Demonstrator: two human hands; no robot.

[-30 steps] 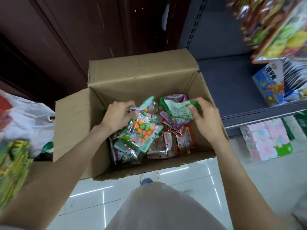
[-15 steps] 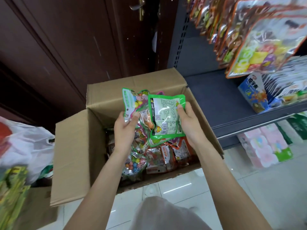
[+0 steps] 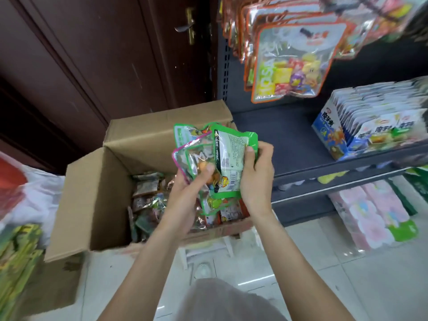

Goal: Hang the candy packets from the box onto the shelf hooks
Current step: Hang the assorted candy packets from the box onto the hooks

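Observation:
An open cardboard box (image 3: 97, 195) stands on the floor with several candy packets (image 3: 148, 198) lying inside. Above it I hold a small stack of packets. My left hand (image 3: 192, 188) grips clear packets with pink and green borders (image 3: 192, 154) from below. A green-edged packet (image 3: 231, 158), its printed back facing me, lies in front of the stack under the fingers of my right hand (image 3: 257, 179). Orange-edged candy packets (image 3: 294, 63) hang from shelf hooks at the upper right; the hooks themselves are mostly hidden.
A dark shelf board (image 3: 289, 140) carries a blue display carton of sachets (image 3: 370, 121). Pink wrapped packs (image 3: 375, 216) sit below it on the floor. A brown door (image 3: 104, 66) is behind the box. A white bag (image 3: 30, 195) and yellow-green packs (image 3: 16, 262) lie left.
Both hands have lifted packets out of the box and brought them together into one stack above it. My view has tilted up toward the shelf.

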